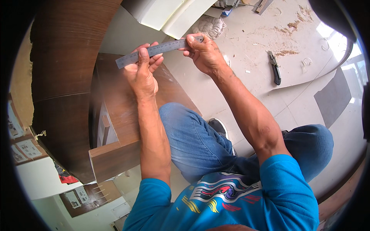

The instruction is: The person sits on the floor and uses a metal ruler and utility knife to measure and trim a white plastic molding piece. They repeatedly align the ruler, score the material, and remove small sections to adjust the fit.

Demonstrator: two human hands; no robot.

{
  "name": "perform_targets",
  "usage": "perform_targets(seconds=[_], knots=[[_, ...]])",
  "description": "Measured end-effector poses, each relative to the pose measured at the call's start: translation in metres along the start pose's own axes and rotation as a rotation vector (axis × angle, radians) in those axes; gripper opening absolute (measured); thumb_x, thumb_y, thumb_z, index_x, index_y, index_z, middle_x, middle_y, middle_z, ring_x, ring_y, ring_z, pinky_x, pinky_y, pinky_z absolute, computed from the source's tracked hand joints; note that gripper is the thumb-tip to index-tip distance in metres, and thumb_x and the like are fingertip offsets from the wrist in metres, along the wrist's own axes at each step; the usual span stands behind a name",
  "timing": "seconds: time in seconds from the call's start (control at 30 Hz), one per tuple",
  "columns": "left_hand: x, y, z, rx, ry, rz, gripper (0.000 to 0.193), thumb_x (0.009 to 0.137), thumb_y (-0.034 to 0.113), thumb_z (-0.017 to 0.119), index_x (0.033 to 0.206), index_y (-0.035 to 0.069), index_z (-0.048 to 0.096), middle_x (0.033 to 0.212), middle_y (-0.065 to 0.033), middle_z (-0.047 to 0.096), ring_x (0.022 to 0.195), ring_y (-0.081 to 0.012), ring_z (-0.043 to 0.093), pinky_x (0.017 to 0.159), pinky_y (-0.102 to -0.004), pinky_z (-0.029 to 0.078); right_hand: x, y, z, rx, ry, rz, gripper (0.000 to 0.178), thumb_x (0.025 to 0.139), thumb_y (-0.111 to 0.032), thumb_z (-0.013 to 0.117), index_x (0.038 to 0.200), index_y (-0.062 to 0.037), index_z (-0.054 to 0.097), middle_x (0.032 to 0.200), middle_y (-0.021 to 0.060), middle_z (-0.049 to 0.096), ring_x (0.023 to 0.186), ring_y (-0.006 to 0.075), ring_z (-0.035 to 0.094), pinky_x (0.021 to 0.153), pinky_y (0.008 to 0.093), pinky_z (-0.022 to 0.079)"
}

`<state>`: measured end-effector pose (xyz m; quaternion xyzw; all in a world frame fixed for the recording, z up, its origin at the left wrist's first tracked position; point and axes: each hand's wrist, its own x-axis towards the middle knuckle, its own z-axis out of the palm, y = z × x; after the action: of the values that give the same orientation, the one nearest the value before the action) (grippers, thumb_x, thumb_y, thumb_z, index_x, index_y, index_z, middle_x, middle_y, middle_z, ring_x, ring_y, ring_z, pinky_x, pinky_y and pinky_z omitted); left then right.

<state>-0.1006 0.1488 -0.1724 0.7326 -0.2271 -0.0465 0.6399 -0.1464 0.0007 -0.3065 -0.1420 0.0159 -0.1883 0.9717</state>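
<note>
A flat metal ruler (168, 47) is held up between both my hands, tilted with its right end higher. My left hand (143, 73) pinches it toward its left end, thumb on the marked face and fingers behind. Around the right end, near a small hole, my right hand (204, 54) is closed with the thumb on top. Below the ruler is a brown wood-grain cabinet piece (127, 129) with an open compartment on its left side. Both forearms reach up from the lower part of the view, over my bent knees.
A black utility knife (274, 67) lies on a pale sheet to the right, among wood shavings (288, 52) and scraps. A tall brown panel (63, 57) rises at left. White boxy pieces (169, 15) and a bundled cloth (210, 26) are at the top. A grey square (333, 96) lies far right.
</note>
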Motion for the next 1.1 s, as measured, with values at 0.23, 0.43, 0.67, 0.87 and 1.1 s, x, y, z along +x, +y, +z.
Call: perform_targets(seconds=[0.23, 0.43, 0.67, 0.87, 1.1], knots=[[0.006, -0.003, 0.005, -0.010, -0.003, 0.024, 0.039, 0.107, 0.028, 0.067, 0.126, -0.004, 0.061, 0.121, -0.0249, 0.072, 0.087, -0.0205, 0.078, 0.080, -0.0314, 0.068, 0.007, -0.003, 0.001, 0.000, 0.005, -0.023, 0.023, 0.104, -0.016, 0.070, 0.113, -0.0003, 0.056, 0.109, 0.0167, 0.073, 0.092, 0.0233, 0.074, 0.075, 0.0306, 0.061], [0.006, -0.006, 0.004, -0.025, 0.006, 0.020, 0.037, 0.107, 0.027, 0.067, 0.126, -0.004, 0.061, 0.121, -0.0248, 0.072, 0.087, -0.0202, 0.078, 0.081, -0.0313, 0.068, 0.008, -0.004, 0.001, -0.009, -0.002, -0.028, 0.022, 0.104, -0.016, 0.070, 0.113, -0.0010, 0.056, 0.108, 0.0162, 0.073, 0.092, 0.0233, 0.074, 0.075, 0.0306, 0.060], [0.006, -0.006, 0.007, -0.041, 0.008, -0.003, 0.036, 0.107, 0.027, 0.066, 0.127, -0.003, 0.060, 0.123, -0.0245, 0.071, 0.088, -0.0203, 0.077, 0.081, -0.0319, 0.068, 0.010, -0.003, -0.002, -0.017, -0.012, -0.041, 0.020, 0.105, -0.016, 0.070, 0.111, -0.0021, 0.057, 0.109, 0.0163, 0.073, 0.093, 0.0237, 0.074, 0.076, 0.0327, 0.060], [0.007, -0.006, 0.002, -0.040, -0.009, -0.008, 0.033, 0.109, 0.026, 0.064, 0.127, -0.002, 0.060, 0.124, -0.0240, 0.071, 0.089, -0.0204, 0.077, 0.082, -0.0323, 0.068, 0.010, -0.002, -0.003, -0.023, -0.012, -0.028, 0.016, 0.106, -0.018, 0.069, 0.112, -0.0059, 0.060, 0.111, 0.0142, 0.071, 0.096, 0.0240, 0.073, 0.076, 0.0315, 0.057], [0.005, -0.001, 0.007, -0.021, 0.016, -0.014, 0.032, 0.109, 0.026, 0.063, 0.126, -0.001, 0.060, 0.123, -0.0231, 0.071, 0.088, -0.0198, 0.077, 0.081, -0.0319, 0.068, 0.009, -0.001, -0.001, -0.002, -0.017, -0.022, 0.014, 0.106, -0.018, 0.068, 0.110, -0.0072, 0.060, 0.111, 0.0141, 0.072, 0.098, 0.0242, 0.073, 0.077, 0.0312, 0.056]])
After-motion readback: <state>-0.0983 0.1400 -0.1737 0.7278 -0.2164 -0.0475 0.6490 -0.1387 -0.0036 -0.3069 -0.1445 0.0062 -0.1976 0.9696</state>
